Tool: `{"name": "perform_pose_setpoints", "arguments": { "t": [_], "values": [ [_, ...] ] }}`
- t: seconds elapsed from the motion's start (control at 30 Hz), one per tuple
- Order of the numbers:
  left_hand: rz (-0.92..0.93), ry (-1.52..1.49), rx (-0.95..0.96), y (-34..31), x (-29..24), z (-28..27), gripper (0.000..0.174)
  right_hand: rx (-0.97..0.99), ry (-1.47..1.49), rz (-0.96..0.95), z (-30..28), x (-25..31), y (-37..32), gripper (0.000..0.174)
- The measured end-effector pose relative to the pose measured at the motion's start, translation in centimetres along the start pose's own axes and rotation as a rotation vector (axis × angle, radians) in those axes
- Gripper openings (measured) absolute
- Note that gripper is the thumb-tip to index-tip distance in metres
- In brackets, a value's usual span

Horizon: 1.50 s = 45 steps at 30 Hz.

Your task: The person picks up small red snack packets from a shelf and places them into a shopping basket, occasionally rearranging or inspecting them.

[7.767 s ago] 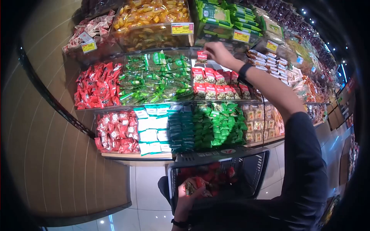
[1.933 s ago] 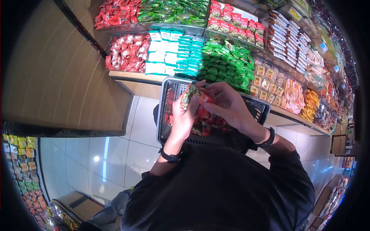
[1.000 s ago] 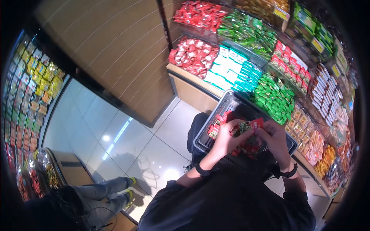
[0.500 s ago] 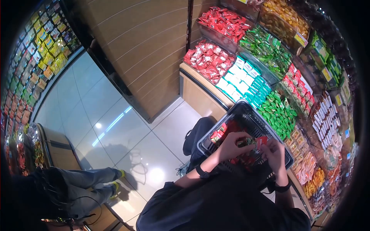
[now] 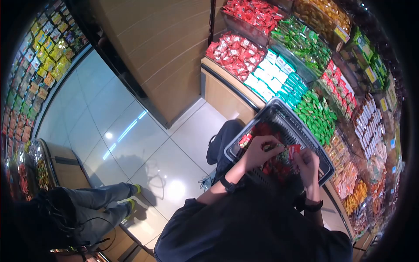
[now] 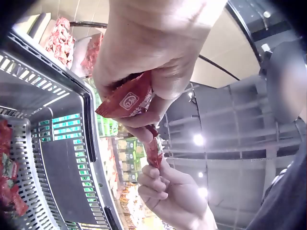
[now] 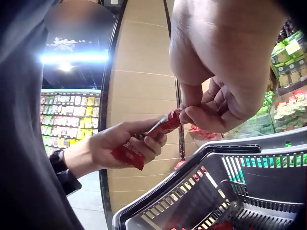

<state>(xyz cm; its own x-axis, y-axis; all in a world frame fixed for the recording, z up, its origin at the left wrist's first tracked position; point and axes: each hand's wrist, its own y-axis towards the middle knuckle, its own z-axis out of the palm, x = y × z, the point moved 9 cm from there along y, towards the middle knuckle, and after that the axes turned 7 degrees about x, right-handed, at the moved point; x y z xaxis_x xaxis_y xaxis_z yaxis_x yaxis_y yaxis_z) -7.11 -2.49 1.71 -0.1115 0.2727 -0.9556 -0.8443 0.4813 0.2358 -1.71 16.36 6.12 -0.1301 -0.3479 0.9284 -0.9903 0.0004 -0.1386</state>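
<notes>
Glossy red-and-green packet [image 7: 168, 123] | above slotted black plastic basket [image 7: 273, 175], in from its shelf-side edge | long axis left hand [image 5: 261, 153] to right hand [image 5: 309, 167], neither nearer | right pinching one end | left curled round the other, plus second red packet [image 7: 128, 157]

The left grip [image 5: 258, 153] is held with fingers [image 7: 151, 146] curled; beside it, the right grip [image 5: 309, 165] is pinched at the fingertips [image 7: 188, 114]; both forearms [image 5: 212, 193] are angled forward.
</notes>
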Motion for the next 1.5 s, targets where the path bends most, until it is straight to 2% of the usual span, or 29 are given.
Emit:
{"name": "perform_pose_setpoints", "arguments": {
  "t": [0.1, 0.17, 0.3, 0.33, 0.37, 0.43, 0.47, 0.57, 0.63, 0.7, 0.73, 0.77, 0.8, 0.87, 0.9, 0.93, 1.0, 1.03, 1.1, 1.17, 1.2, 1.27, 1.3, 1.37, 1.4, 1.47, 1.5],
  "values": [
    [0.005, -0.078, -0.002, -0.5, 0.3, 0.1, 0.019, -0.051, -0.023, 0.023, 0.5, 0.0, -0.5, 0.015],
    [-0.098, -0.148, 0.039, -1.2, 0.4, 0.2, 0.018, -0.081, 0.009, 0.038, 0.8, -0.5, -0.7, 0.014],
    [-0.082, -0.162, 0.085, -2.2, 0.5, 0.2, 0.017, -0.104, -0.004, 0.006, 0.3, -1.0, -1.1, 0.014],
    [-0.122, -0.190, 0.081, -2.4, 1.6, -0.2, 0.016, -0.099, -0.134, -0.037, -0.6, 0.8, -0.8, 0.013],
    [-0.162, -0.217, 0.084, -2.4, 2.7, -0.4, 0.016, -0.100, -0.030, -0.076, -2.6, 1.2, 0.0, 0.013],
    [-0.160, -0.227, 0.070, -2.8, 3.8, -1.3, 0.016, -0.204, -0.194, -0.209, -8.6, 5.8, 1.9, 0.017],
    [-0.187, -0.186, 0.089, -3.1, 4.8, -1.8, 0.015, -0.282, -0.393, -0.358, -12.4, 8.7, 3.1, 0.018],
    [-0.214, -0.141, 0.100, -4.2, 6.7, -2.9, 0.014, -0.373, -0.495, -0.394, -23.2, 14.2, 8.4, 0.019],
    [-0.219, -0.144, 0.073, -4.5, 8.4, -3.6, 0.013, -0.494, -0.675, -0.447, -28.9, 16.9, 12.4, 0.020],
    [-0.121, 0.053, 0.116, -4.6, 9.4, -3.7, 0.015, -0.564, -0.913, -0.439, -33.1, 18.2, 16.4, 0.023],
    [-0.149, 0.052, 0.117, -4.7, 9.7, -3.9, 0.014, -0.537, -0.889, -0.356, -34.7, 17.9, 18.4, 0.025],
    [-0.158, 0.045, 0.078, -5.0, 10.3, -4.2, 0.014, -0.542, -1.148, -0.368, -35.0, 18.7, 19.7, 0.027],
    [-0.136, 0.053, 0.082, -5.1, 11.1, -4.3, 0.015, -0.536, -1.200, -0.279, -36.8, 18.1, 21.6, 0.030],
    [-0.143, 0.116, 0.079, -5.3, 12.3, -4.8, 0.020, -0.463, -1.109, -0.368, -39.6, 16.7, 25.3, 0.031],
    [-0.123, 0.107, 0.070, -5.4, 12.7, -5.0, 0.022, -0.482, -1.086, -0.353, -41.0, 16.0, 26.7, 0.028],
    [-0.139, 0.147, 0.057, -5.6, 13.0, -5.2, 0.022, -0.423, -0.939, -0.335, -43.7, 14.4, 28.8, 0.028],
    [-0.168, 0.166, -0.015, -6.3, 13.6, -6.2, 0.022, -0.485, -1.013, -0.378, -47.8, 12.8, 31.6, 0.026],
    [-0.211, 0.085, 0.016, -6.3, 14.1, -5.9, 0.021, -0.425, -0.792, -0.379, -49.8, 11.0, 33.1, 0.024],
    [-0.244, -0.022, 0.033, -5.9, 14.2, -5.5, 0.021, -0.457, -0.712, -0.176, -49.4, 9.9, 33.1, 0.020],
    [-0.264, -0.067, 0.101, -5.8, 14.0, -5.2, 0.020, -0.377, -0.468, 0.003, -54.3, 5.9, 35.9, 0.020],
    [-0.271, -0.060, 0.124, -5.7, 14.0, -5.1, 0.019, -0.363, -0.483, 0.002, -54.2, 6.1, 35.5, 0.020],
    [-0.297, -0.063, 0.125, -5.4, 13.9, -5.1, 0.020, -0.012, -0.167, -0.165, -49.8, 6.0, 35.0, 0.019],
    [-0.324, -0.052, 0.137, -5.3, 14.0, -5.1, 0.021, -0.007, -0.173, -0.157, -48.5, 6.1, 35.0, 0.019],
    [-0.350, -0.040, 0.152, -5.1, 14.4, -5.0, 0.022, -0.181, -0.097, -0.040, -48.4, 5.6, 34.7, 0.017],
    [-0.373, -0.020, 0.165, -5.1, 14.7, -4.8, 0.022, -0.179, -0.104, -0.030, -48.8, 5.3, 35.6, 0.017],
    [-0.362, -0.097, 0.153, -5.0, 14.9, -4.6, 0.021, -0.230, -0.025, 0.199, -50.3, 2.4, 36.9, 0.016],
    [-0.343, -0.162, 0.138, -5.0, 14.9, -4.6, 0.020, -0.230, -0.029, 0.211, -51.1, 1.9, 37.7, 0.016]
  ]
}}
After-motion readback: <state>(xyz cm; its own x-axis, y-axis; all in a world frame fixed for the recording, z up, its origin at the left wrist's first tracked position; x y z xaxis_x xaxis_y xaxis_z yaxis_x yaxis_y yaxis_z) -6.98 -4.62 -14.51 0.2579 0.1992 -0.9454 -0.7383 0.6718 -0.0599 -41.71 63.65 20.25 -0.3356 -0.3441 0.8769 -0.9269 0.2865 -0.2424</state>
